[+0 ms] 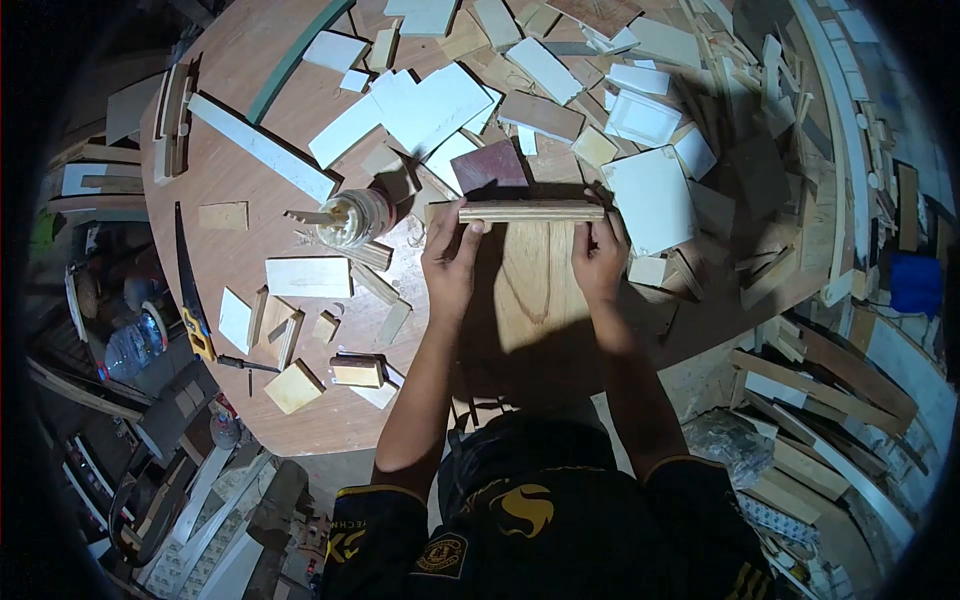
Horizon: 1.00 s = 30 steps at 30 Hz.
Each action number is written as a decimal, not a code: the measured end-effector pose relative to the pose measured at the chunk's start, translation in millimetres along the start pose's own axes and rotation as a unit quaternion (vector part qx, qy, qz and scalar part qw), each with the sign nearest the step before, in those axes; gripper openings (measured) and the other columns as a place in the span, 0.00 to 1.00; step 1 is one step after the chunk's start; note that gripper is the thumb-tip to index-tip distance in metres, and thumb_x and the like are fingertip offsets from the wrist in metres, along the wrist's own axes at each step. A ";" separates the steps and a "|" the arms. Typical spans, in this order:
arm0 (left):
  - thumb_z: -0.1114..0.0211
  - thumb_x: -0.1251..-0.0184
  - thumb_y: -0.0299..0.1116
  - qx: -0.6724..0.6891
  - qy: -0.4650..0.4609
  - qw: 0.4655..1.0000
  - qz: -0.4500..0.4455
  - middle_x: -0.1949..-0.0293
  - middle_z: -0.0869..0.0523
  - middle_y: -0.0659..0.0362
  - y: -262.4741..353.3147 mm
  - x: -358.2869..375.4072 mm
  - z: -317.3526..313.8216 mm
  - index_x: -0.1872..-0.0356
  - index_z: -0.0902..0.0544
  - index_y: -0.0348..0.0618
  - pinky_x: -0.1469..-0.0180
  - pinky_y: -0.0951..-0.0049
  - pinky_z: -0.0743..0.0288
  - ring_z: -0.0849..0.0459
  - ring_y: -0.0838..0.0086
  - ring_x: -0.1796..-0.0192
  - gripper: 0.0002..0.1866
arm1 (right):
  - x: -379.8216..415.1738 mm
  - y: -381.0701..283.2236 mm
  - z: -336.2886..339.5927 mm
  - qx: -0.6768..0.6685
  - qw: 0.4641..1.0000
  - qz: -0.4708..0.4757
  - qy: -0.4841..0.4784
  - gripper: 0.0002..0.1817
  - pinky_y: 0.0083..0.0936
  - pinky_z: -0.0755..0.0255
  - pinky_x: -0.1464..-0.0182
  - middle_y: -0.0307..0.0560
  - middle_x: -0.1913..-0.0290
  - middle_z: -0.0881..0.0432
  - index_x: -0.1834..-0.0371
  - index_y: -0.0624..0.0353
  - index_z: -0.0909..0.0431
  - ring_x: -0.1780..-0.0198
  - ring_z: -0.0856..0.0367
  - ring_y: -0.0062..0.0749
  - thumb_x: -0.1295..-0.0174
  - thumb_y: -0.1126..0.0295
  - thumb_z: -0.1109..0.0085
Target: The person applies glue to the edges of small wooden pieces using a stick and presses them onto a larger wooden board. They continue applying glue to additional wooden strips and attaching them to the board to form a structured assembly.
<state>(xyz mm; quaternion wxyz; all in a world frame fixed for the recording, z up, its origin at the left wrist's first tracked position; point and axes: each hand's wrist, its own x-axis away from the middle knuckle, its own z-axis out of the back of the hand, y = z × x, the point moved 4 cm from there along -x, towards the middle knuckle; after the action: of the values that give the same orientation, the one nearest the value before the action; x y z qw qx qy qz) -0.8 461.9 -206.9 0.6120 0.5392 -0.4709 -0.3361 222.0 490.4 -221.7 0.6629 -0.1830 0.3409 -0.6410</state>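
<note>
My left hand (pixel 449 262) and my right hand (pixel 600 258) grip the two ends of a plywood piece (pixel 531 213). Its layered edge faces up toward me, with the thumbs on the near side. Under and in front of it lies a flat wood-grained board (pixel 540 280), partly in shadow. Left of my left hand stands an open jar (pixel 357 218) with pale, paste-like stuff at its mouth and a stick across it. A dark reddish block (pixel 489 166) lies just beyond the plywood piece.
A handsaw (pixel 188 290) with a yellow handle lies at the left edge of the round table (pixel 330 425). White and brown offcuts (pixel 430 108) crowd the far side. A white square panel (pixel 650 200) is right of my right hand. More timber (pixel 800 450) is stacked off the table.
</note>
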 end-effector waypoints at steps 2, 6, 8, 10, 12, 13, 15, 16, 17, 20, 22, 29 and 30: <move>0.37 0.30 0.29 -0.029 -0.003 1.000 0.006 0.39 0.24 0.53 -2.9 1.2 1.2 0.36 0.26 0.34 0.34 0.72 0.37 0.27 0.71 0.37 0.23 | 2.0 0.0 -0.3 -0.045 0.998 -0.043 0.005 0.21 0.28 0.30 0.69 0.47 0.68 0.25 0.44 0.64 0.23 0.71 0.27 0.34 0.42 0.78 0.41; 0.40 0.31 0.25 0.034 0.030 0.999 0.006 0.36 0.26 0.50 -8.6 4.5 -1.6 0.34 0.31 0.31 0.31 0.68 0.39 0.28 0.67 0.34 0.25 | 3.3 3.6 1.9 -0.133 0.984 -0.116 -0.019 0.31 0.23 0.33 0.70 0.43 0.69 0.27 0.36 0.65 0.29 0.76 0.34 0.27 0.48 0.81 0.39; 0.40 0.31 0.24 0.044 0.035 0.998 -0.005 0.35 0.27 0.49 -9.4 4.3 0.5 0.34 0.31 0.30 0.31 0.68 0.40 0.29 0.66 0.33 0.25 | -2.3 3.2 3.9 -0.126 0.989 -0.081 0.003 0.31 0.22 0.33 0.71 0.44 0.67 0.25 0.37 0.65 0.28 0.76 0.34 0.27 0.50 0.81 0.39; 0.40 0.31 0.23 -0.009 0.045 0.997 -0.062 0.38 0.25 0.48 -8.2 2.4 4.6 0.35 0.29 0.31 0.32 0.66 0.38 0.27 0.63 0.35 0.24 | -3.5 8.1 2.1 -0.111 0.993 -0.018 0.023 0.32 0.21 0.34 0.73 0.47 0.64 0.22 0.39 0.64 0.25 0.75 0.33 0.27 0.55 0.82 0.41; 0.42 0.32 0.20 -0.097 0.050 0.990 -0.092 0.40 0.25 0.48 -21.4 3.4 15.4 0.38 0.26 0.32 0.34 0.66 0.36 0.25 0.62 0.38 0.21 | 1.8 15.9 -1.6 -0.110 0.993 -0.017 0.028 0.32 0.22 0.34 0.73 0.47 0.63 0.22 0.40 0.63 0.23 0.75 0.32 0.27 0.56 0.81 0.41; 0.43 0.33 0.18 -0.181 0.053 0.974 -0.128 0.42 0.25 0.48 -20.2 1.2 15.1 0.40 0.23 0.33 0.36 0.66 0.33 0.24 0.60 0.40 0.19 | 2.1 17.4 -1.8 -0.110 0.993 -0.012 0.038 0.31 0.23 0.34 0.73 0.48 0.63 0.22 0.42 0.63 0.22 0.75 0.31 0.27 0.57 0.81 0.41; 0.42 0.36 0.16 -0.196 0.072 0.969 -0.131 0.46 0.24 0.48 -20.7 1.0 15.1 0.42 0.21 0.34 0.40 0.66 0.31 0.22 0.62 0.44 0.19 | 1.6 24.8 -5.7 -0.102 0.994 -0.017 0.038 0.30 0.24 0.30 0.71 0.48 0.63 0.22 0.44 0.63 0.20 0.72 0.26 0.30 0.58 0.80 0.42; 0.41 0.37 0.16 -0.223 0.055 0.965 -0.124 0.46 0.23 0.48 -20.8 1.3 15.8 0.42 0.21 0.33 0.39 0.66 0.31 0.23 0.61 0.44 0.20 | 0.0 24.3 -6.4 -0.086 0.993 0.027 0.071 0.30 0.24 0.28 0.68 0.49 0.62 0.22 0.44 0.62 0.20 0.69 0.23 0.31 0.58 0.80 0.43; 0.40 0.39 0.16 -0.250 0.038 0.961 -0.115 0.46 0.23 0.47 -22.8 0.9 15.8 0.42 0.21 0.33 0.39 0.66 0.30 0.23 0.60 0.43 0.21 | -2.9 20.3 -5.5 -0.070 0.990 0.070 0.102 0.30 0.24 0.26 0.65 0.50 0.60 0.21 0.45 0.61 0.19 0.66 0.21 0.33 0.59 0.80 0.43; 0.38 0.39 0.19 -0.231 0.035 0.967 -0.104 0.45 0.23 0.45 -26.2 -1.0 13.6 0.42 0.22 0.31 0.38 0.64 0.31 0.22 0.58 0.42 0.22 | -0.8 12.0 2.4 -0.007 0.999 -0.017 0.027 0.25 0.30 0.24 0.52 0.52 0.55 0.20 0.48 0.63 0.18 0.55 0.18 0.40 0.55 0.76 0.38; 0.38 0.36 0.24 -0.277 0.018 0.955 -0.104 0.44 0.22 0.43 -26.0 -1.3 15.3 0.41 0.24 0.29 0.37 0.63 0.31 0.22 0.57 0.41 0.22 | 3.6 17.3 0.5 -0.025 0.999 -0.036 0.021 0.21 0.35 0.23 0.47 0.54 0.53 0.19 0.51 0.66 0.18 0.50 0.18 0.44 0.47 0.66 0.36; 0.38 0.36 0.29 -0.268 0.011 0.960 -0.083 0.47 0.18 0.43 -28.4 -4.8 13.0 0.45 0.21 0.27 0.39 0.61 0.29 0.19 0.56 0.44 0.20 | 8.9 22.3 -0.2 0.027 0.997 -0.067 -0.011 0.23 0.34 0.22 0.49 0.56 0.53 0.17 0.52 0.69 0.19 0.50 0.17 0.42 0.32 0.56 0.47; 0.38 0.37 0.28 -0.280 0.013 0.955 -0.092 0.49 0.16 0.44 -30.3 -4.6 14.3 0.45 0.20 0.29 0.40 0.62 0.28 0.18 0.56 0.46 0.20 | 9.2 23.3 -0.6 0.031 0.997 -0.068 -0.012 0.23 0.34 0.22 0.49 0.56 0.53 0.17 0.52 0.69 0.19 0.50 0.17 0.42 0.32 0.56 0.47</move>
<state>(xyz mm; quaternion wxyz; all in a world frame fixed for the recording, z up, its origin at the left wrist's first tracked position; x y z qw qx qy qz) -12.8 455.3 -237.8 0.7111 0.3911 -0.2983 -0.5024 237.9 484.2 -239.9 0.6271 -0.1934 0.2996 -0.6926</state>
